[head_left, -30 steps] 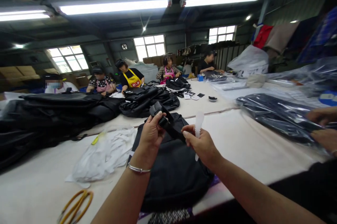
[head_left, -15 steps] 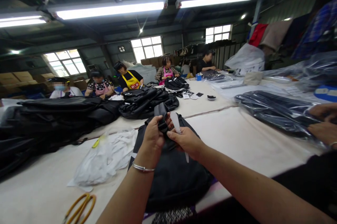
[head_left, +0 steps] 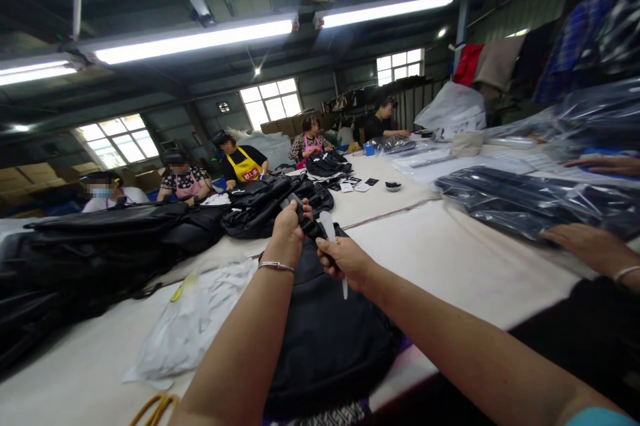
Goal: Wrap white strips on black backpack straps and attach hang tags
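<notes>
A black backpack lies on the white table right in front of me. Above it I hold its black strap raised. My left hand, with a silver bangle on the wrist, is closed round the strap's upper end. My right hand is closed on the strap's lower part and also pinches a thin white plastic strip that sticks up and down past the fingers.
A crumpled white plastic bag lies left of the backpack, yellow-handled scissors at the near edge. Piles of black bags fill the left. A neighbour's hands rest on plastic-wrapped bags at right. Several seated people work at the far side.
My hands have come closer together and moved away from me, folding the strap shorter. The view has tilted left. The neighbour's hands have shifted on the wrapped bags.
</notes>
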Available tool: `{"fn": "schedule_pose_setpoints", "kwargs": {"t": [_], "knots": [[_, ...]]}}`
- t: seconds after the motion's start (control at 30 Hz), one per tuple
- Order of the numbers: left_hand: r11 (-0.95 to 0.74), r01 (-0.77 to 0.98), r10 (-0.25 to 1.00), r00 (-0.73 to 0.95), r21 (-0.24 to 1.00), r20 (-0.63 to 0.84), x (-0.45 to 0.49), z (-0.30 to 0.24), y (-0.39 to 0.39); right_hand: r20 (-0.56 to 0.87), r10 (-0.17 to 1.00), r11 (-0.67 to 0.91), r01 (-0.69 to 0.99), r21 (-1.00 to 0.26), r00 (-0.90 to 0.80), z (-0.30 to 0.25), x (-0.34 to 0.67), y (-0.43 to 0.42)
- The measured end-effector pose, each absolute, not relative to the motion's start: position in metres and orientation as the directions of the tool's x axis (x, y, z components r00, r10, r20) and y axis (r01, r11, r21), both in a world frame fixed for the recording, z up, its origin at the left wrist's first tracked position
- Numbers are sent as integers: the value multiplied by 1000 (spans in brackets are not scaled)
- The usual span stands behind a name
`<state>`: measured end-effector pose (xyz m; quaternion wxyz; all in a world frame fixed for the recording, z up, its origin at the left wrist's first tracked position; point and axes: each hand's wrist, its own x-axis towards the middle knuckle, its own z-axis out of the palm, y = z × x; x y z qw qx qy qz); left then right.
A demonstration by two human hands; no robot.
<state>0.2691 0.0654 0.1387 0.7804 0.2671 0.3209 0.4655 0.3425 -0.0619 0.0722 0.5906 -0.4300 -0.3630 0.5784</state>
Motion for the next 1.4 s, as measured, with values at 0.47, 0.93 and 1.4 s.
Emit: {"fn": "schedule_pose_setpoints", "kwargs": {"t": [0.47, 0.93, 1.4], "knots": [[435, -494, 889, 102, 753, -447, 279, 84, 114, -75, 979, -13, -308, -951, 191, 38, 347, -118], [437, -531, 895, 337, 726, -293, 278, 122, 68, 86, 965, 9, 298, -954, 248, 0, 437, -112], [420, -579, 904, 330, 699, -270, 284, 117, 40, 499, 851, 188, 790, -584, 166, 77, 364, -61]]}}
